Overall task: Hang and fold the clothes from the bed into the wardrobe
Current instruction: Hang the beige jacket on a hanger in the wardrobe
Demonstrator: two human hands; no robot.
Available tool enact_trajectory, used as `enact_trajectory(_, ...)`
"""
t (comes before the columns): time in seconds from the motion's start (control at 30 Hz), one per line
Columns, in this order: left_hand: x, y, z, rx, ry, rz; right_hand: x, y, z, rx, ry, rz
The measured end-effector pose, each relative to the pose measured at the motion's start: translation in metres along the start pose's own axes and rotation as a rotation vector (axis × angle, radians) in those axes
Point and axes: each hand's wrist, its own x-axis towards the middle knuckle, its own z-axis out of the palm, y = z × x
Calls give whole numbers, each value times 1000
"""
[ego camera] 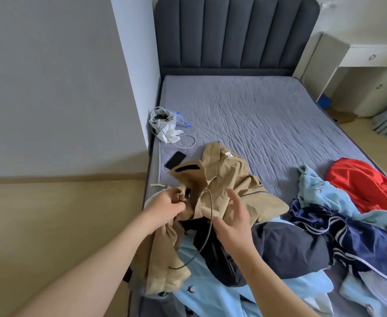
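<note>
On the bed [256,106], left hand [167,204] pinches the jacket [229,177], right hand [233,227] spread open; lifting may snag its cord [197,250].

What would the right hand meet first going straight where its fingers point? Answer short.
Most likely the tan jacket: the right hand, open, points forward at its crumpled body. Depth is unclear; the hand may hover above the fabric.
</note>
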Motion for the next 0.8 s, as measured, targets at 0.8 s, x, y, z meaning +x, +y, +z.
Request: enact_trajectory(0.8, 37, 101, -36, 230, 631, 240, 23, -3, -38, 650, 276, 712)
